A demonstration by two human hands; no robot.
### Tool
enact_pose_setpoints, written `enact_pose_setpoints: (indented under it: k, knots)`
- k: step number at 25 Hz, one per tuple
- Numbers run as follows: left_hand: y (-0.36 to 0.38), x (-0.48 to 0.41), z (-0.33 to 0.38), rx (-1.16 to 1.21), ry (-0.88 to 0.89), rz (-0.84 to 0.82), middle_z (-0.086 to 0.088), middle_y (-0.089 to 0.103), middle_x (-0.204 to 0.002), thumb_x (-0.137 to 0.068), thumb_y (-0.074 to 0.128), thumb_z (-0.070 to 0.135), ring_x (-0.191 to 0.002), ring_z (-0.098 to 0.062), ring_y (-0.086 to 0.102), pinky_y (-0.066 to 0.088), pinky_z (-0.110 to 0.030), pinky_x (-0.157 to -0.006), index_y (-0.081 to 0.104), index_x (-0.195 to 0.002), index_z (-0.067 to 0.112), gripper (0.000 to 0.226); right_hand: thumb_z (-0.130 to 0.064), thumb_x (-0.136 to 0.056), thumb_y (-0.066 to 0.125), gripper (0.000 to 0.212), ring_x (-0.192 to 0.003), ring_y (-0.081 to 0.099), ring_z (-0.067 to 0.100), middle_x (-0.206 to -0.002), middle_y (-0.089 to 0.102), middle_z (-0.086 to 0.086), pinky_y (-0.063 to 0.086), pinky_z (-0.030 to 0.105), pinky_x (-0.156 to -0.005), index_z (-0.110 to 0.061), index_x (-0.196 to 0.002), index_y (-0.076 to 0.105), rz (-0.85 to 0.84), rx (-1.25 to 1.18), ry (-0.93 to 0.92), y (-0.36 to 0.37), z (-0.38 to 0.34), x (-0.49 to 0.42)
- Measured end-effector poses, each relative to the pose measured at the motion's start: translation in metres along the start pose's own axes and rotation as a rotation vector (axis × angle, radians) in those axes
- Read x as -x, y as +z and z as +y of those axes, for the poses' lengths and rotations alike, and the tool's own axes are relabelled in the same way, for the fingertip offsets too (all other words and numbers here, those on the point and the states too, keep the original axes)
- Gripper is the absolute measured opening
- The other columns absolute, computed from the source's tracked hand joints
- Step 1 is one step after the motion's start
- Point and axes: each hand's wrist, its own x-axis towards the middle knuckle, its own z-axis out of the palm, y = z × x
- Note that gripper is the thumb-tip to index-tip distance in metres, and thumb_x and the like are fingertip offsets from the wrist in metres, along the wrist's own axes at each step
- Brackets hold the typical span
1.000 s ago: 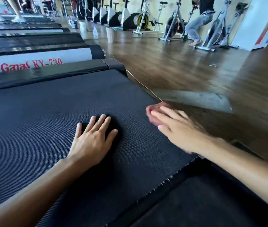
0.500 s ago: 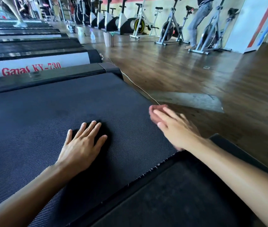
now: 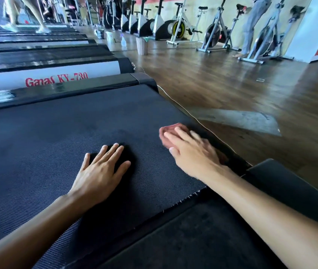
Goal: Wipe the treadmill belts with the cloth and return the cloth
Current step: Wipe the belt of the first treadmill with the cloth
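Observation:
A dark textured treadmill belt [image 3: 57, 136] fills the left and middle of the head view. My left hand [image 3: 100, 172] lies flat on the belt with straight, spread fingers. My right hand [image 3: 191, 152] presses a reddish-pink cloth [image 3: 170, 131] onto the belt near its right edge, fingers straight over the cloth. Most of the cloth is hidden under that hand; only its far end shows.
A black side rail [image 3: 222, 226] runs along the belt's near edge. More treadmills [image 3: 57, 61] stand in a row behind, one marked with red lettering. A thin cord [image 3: 185, 110] trails along the wooden floor [image 3: 241, 90]. Exercise bikes [image 3: 216, 30], buckets and a standing person [image 3: 255, 22] are at the back.
My right hand with the cloth has slid a little forward and left along the belt's right edge. My left hand stays flat on the belt. The camera has shifted slightly.

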Motion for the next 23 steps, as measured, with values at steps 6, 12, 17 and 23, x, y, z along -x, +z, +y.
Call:
enact_pose_setpoints:
  k: [6,12,17,23]
  knots:
    - [-0.004,0.021,-0.030,-0.024,-0.033,0.034,0.019,0.003,-0.159,-0.088,0.003,0.073,-0.147,-0.005,-0.005,0.003,-0.043,-0.121,0.012,-0.154,0.033,0.078,-0.043,-0.098,0.047,0.049,-0.142,0.028,0.013,-0.157,0.021,-0.023,0.026,0.035,-0.116,-0.050,-0.145,0.033,-0.050,-0.141,-0.416,-0.007,0.006,0.012]
    - [-0.007,0.026,-0.031,0.004,-0.088,0.055,0.016,0.006,-0.160,-0.099,0.022,0.052,-0.148,-0.008,-0.002,0.001,-0.044,-0.120,0.015,-0.154,0.029,0.061,-0.043,-0.097,0.041,0.050,-0.135,0.032,0.024,-0.155,0.024,-0.016,0.034,0.044,-0.106,-0.045,-0.146,0.028,0.038,0.011,-0.235,0.016,-0.033,-0.021]
    - [-0.007,0.025,-0.040,0.008,-0.074,0.019,0.021,0.004,-0.159,-0.092,0.010,0.068,-0.147,-0.006,-0.004,0.001,-0.045,-0.120,0.013,-0.154,0.034,0.071,-0.061,-0.095,0.040,0.056,-0.144,0.023,0.026,-0.160,0.006,-0.024,0.026,0.050,-0.114,-0.055,-0.147,0.019,-0.144,-0.071,-0.273,0.001,-0.027,-0.033]
    - [-0.003,0.025,-0.041,0.018,-0.065,0.035,0.021,0.003,-0.158,-0.091,0.009,0.066,-0.148,-0.007,-0.005,0.000,-0.046,-0.120,0.013,-0.154,0.033,0.071,-0.050,-0.099,0.041,0.052,-0.129,0.042,0.026,-0.160,0.015,-0.020,0.036,0.042,-0.108,-0.050,-0.147,0.024,-0.017,-0.051,-0.244,0.015,-0.032,-0.033]
